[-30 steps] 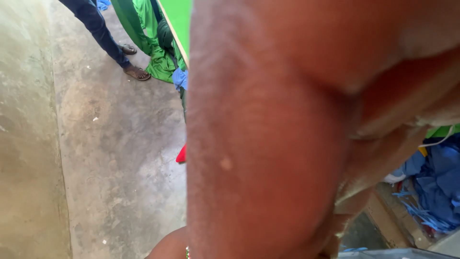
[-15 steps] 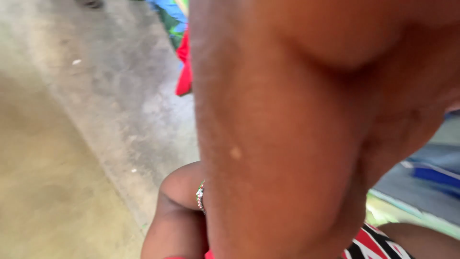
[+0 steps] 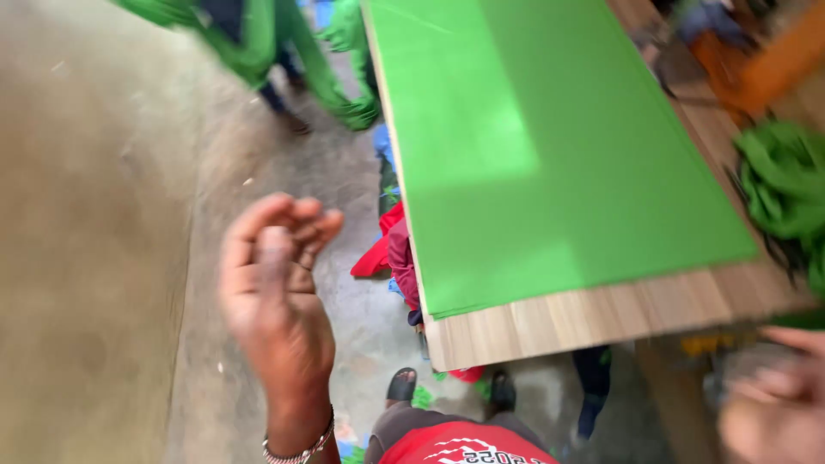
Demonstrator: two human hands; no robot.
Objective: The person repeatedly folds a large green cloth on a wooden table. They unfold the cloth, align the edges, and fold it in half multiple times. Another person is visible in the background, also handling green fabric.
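The green fabric [image 3: 550, 146] is spread flat over the wooden desk [image 3: 601, 314], its near edge just short of the desk's end. It is judged light, soft and limp (likely to sag or slide if lifted at one spot), so it is best taken at a corner or along that edge. The left hand [image 3: 275, 283] is raised beside the desk, fingers loosely curled, nothing gripped. The right hand [image 3: 778, 404] is blurred; its grip cannot be told. A concrete floor [image 3: 103, 258] lies below, and bunched green cloth [image 3: 786, 185] at the right.
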